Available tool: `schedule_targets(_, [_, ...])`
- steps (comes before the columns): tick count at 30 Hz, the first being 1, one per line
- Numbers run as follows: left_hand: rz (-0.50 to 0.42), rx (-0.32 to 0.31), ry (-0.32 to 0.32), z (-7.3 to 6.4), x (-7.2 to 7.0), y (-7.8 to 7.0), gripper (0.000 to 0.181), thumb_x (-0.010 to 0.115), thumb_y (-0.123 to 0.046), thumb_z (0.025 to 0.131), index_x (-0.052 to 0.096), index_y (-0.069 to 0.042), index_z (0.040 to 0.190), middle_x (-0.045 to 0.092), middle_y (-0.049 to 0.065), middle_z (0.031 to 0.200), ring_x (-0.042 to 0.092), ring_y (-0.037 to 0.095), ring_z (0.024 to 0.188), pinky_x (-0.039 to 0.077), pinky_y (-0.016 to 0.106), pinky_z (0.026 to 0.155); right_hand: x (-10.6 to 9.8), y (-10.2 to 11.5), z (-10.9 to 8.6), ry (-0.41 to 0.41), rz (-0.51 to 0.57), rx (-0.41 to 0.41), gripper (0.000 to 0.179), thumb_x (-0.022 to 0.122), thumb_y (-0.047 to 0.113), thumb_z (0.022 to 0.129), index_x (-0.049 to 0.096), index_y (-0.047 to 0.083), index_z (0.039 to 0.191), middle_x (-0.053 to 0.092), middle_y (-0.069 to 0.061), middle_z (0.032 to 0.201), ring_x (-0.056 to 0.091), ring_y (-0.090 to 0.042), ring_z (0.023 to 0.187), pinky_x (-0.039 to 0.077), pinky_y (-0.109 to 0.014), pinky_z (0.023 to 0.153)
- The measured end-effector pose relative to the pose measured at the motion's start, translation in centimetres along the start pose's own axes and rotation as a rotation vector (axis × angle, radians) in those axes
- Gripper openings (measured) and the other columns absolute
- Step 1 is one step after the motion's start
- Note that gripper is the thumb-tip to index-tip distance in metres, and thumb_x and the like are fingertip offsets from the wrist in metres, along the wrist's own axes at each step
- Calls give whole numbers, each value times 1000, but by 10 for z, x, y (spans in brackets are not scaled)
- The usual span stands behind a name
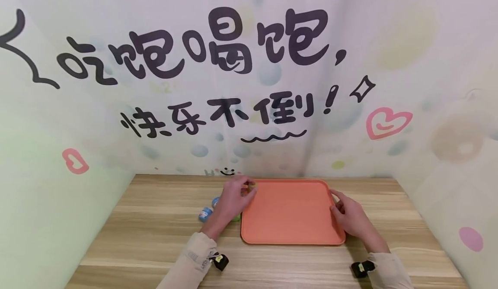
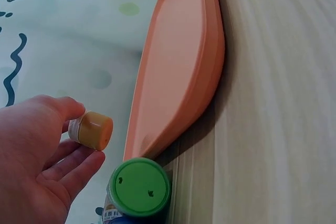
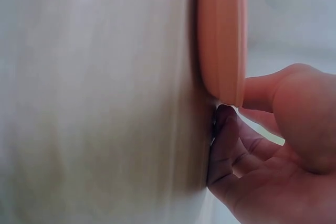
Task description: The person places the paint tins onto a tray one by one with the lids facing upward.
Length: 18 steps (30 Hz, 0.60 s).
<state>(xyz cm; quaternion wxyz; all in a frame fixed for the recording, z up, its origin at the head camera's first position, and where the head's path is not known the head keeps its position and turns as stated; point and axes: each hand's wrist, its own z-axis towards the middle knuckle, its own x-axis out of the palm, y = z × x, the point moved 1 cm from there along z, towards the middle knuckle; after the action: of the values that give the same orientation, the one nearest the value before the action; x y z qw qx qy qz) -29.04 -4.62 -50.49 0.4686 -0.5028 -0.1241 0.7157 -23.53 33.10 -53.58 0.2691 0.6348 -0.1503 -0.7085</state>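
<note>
My left hand [image 1: 233, 198] pinches a small bottle with an orange-yellow cap [image 2: 95, 130] between thumb and fingers, above the table by the tray's far left corner. Flat on the table lies an orange rectangular tray [image 1: 289, 213]. Its right rim is gripped by my right hand [image 1: 352, 217], with the thumb [image 3: 257, 92] on the rim and the curled fingers low against the table beside it. Below my left hand, close to the tray's left edge, stands a jar with a green lid [image 2: 139, 186], mostly hidden by the hand in the head view.
Left of the tray, partly behind my left forearm, are a blue-and-white small container [image 1: 205, 214] and another blue one [image 1: 215, 201]. A printed wall sheet [image 1: 272, 155] rises at the back edge of the wooden table [image 1: 155, 228].
</note>
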Motion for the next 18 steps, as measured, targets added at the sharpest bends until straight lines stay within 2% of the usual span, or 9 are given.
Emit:
schedule_targets(6, [14,7,11,3,5,0,13,73,-17,92,73,-8,101,72,5,98,71,17,92,62,30,78,-3,2,-2,-12,15,-10,50,63,8,96,49,-1,143,62,-1,79,51,-6,63,45,-23,58])
schedule_targets(18, [36,34,1,6,12,-2,11,73,-14,92,74,-9,101,73,7,102,72,17,93,61,27,77,-4,0,-3,-12,29,28,48,64,11,97,51,6,144,66,-4,87,57,-9,70,47,-25,61])
